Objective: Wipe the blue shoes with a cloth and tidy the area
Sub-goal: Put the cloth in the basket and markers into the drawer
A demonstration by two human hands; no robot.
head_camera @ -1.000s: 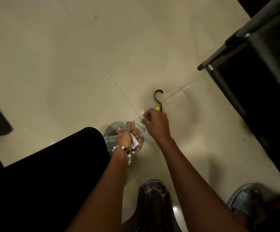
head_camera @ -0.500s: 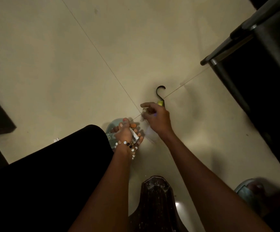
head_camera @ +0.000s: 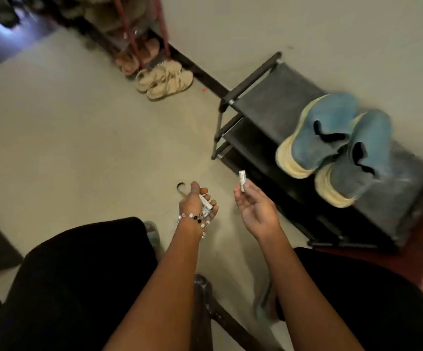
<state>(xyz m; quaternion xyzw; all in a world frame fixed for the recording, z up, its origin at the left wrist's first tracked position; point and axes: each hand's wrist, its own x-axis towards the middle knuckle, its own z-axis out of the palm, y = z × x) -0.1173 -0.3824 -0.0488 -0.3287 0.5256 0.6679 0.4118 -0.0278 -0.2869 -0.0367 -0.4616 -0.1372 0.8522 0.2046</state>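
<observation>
Both grips pinched small white scraps, perhaps paper: right hand [head_camera: 256, 209], left hand [head_camera: 197, 206]; best binned before wiping the blue shoes [head_camera: 337, 145].

L hand [head_camera: 197, 202] curled, palm right | R hand [head_camera: 256, 207] palm up, fingertips pinching | forearms fwd

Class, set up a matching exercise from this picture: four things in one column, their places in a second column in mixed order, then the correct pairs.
Things:
1. blue shoes
2. beige sandals
3. small white tube
4. bead bracelet

Places:
A. on the floor by the far rack
B. pinched in the right hand
C. on the left wrist
D. on top of the dark shoe rack

Pairs: 1-D, 2-A, 3-B, 4-C
</observation>
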